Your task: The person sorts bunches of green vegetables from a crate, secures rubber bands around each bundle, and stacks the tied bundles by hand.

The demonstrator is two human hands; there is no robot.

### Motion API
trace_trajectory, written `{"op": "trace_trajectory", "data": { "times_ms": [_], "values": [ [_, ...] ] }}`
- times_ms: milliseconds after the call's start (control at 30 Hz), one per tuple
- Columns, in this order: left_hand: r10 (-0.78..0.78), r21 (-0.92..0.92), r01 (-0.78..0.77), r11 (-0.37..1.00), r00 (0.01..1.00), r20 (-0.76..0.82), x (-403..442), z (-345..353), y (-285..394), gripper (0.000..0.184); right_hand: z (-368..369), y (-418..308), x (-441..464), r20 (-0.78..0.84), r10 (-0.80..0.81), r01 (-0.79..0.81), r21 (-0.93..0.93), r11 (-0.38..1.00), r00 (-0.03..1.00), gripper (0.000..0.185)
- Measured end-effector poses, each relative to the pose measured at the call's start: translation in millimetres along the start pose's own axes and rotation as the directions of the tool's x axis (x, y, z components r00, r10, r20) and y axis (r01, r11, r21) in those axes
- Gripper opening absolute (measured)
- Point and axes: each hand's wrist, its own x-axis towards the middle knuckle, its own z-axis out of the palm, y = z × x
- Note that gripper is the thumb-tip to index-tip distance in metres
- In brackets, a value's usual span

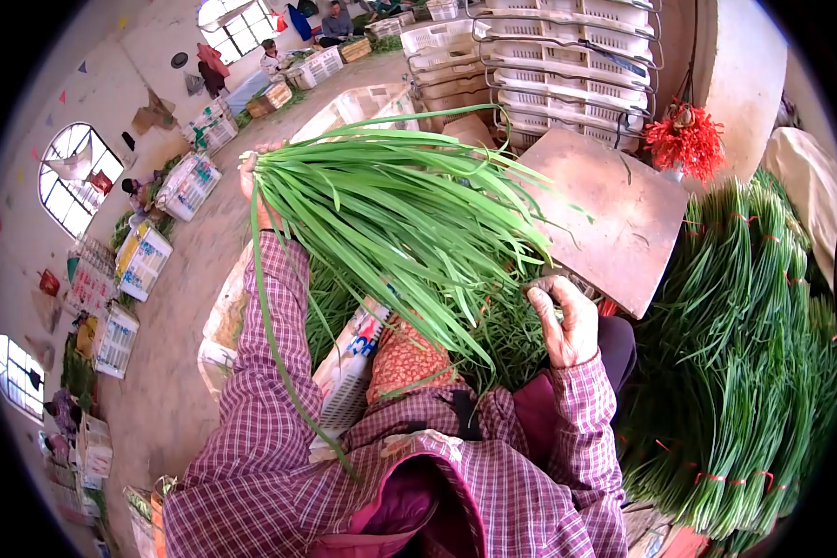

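My left hand (249,181) is stretched forward and closed around the pale stem end of a bunch of garlic chives (409,195). The long green leaves fan out to the right, and one long leaf hangs down over my left sleeve. Below the leaf tips, on the right, is my right hand (567,321), its fingers curled in and the thumb against them. Whatever it may pinch is too small to make out. Loose greens (507,339) lie beneath the bunch, beside a white plastic crate (349,377) at my lap.
A flat board (614,214) lies at the right front. Tied bundles of chives (730,372) are heaped beside me on the right. White crates (572,70) are stacked behind the board, with red ties (684,139) hanging near them. Other people sit among crates along the far wall.
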Motion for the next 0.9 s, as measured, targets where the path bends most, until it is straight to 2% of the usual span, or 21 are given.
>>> {"op": "trace_trajectory", "data": {
  "times_ms": [33,67,233,300,333,367,467,567,600,667,733,767,833,867,900],
  "values": [
    [0.003,0.007,-0.003,1.000,1.000,-0.008,-1.3,-3.2,-0.9,0.016,1.7,1.1,0.8,-0.003,-0.028,0.028,-0.030,0.999,1.000,0.011],
    [-0.051,-0.094,0.056,0.994,0.997,0.056,-1.4,-10.3,0.0,0.018,3.1,2.7,0.9,0.006,-0.040,0.040,-0.085,0.996,0.999,0.011],
    [-0.106,-0.005,0.107,0.994,0.992,0.073,-16.8,-11.7,-3.3,0.026,12.8,-2.6,0.8,0.009,-0.086,0.086,-0.088,0.992,0.996,0.011],
    [-0.114,-0.086,0.117,0.989,0.993,0.029,-24.9,-4.9,-8.3,0.030,15.0,-2.5,0.1,-0.019,-0.142,0.139,-0.133,0.981,0.990,0.011],
    [-0.169,-0.013,0.172,0.985,0.980,0.108,-28.9,-7.3,-8.9,0.031,14.7,-3.9,-0.8,-0.022,-0.155,0.150,-0.154,0.977,0.988,0.011],
    [-0.171,-0.011,0.173,0.985,0.979,0.108,-33.1,-7.9,-10.6,0.031,15.0,-2.6,-1.1,-0.022,-0.153,0.147,-0.153,0.977,0.988,0.011],
    [-0.207,-0.113,0.213,0.970,0.976,0.063,-45.9,-0.2,-19.0,0.031,12.6,-2.2,1.3,0.054,-0.057,0.061,-0.074,0.995,0.997,0.012],
    [-0.258,-0.040,0.255,0.966,0.939,-0.229,-50.7,-2.6,-24.6,0.030,12.0,2.8,0.0,0.034,-0.045,0.048,-0.071,0.996,0.998,0.011],
    [-0.194,0.261,0.237,0.936,0.964,-0.180,-42.9,-43.9,-28.6,0.031,9.7,0.9,0.7,0.034,-0.048,0.050,-0.050,0.998,0.998,0.011],
    [-0.163,0.422,0.223,0.879,0.971,-0.173,-50.7,-56.9,-29.3,0.035,7.6,4.5,0.1,0.010,-0.041,0.041,-0.017,0.999,0.999,0.010],
    [-0.146,0.465,0.215,0.859,0.973,-0.179,-58.5,-62.3,-31.1,0.037,3.3,3.1,-0.4,-0.022,-0.033,0.033,-0.014,0.999,0.999,0.010],
    [-0.112,0.582,0.218,0.784,0.970,-0.214,-61.9,-64.6,-34.5,0.038,3.1,7.4,-0.8,-0.036,-0.049,0.048,-0.015,0.999,0.998,0.010],
    [-0.068,0.683,0.224,0.695,0.966,-0.248,-66.4,-52.8,-38.1,0.040,0.5,11.9,-2.2,-0.009,0.067,-0.067,0.011,0.998,0.998,0.010],
    [-0.151,0.406,0.326,0.853,0.901,-0.407,-65.6,-46.4,-40.4,0.039,-0.1,16.0,-3.0,-0.018,0.088,-0.088,-0.008,0.996,0.996,0.010],
    [-0.273,0.081,0.365,0.927,0.809,-0.520,-63.8,-40.9,-41.0,0.039,-0.8,20.1,-3.9,-0.026,0.078,-0.078,-0.004,0.997,0.997,0.011]
  ]
}}
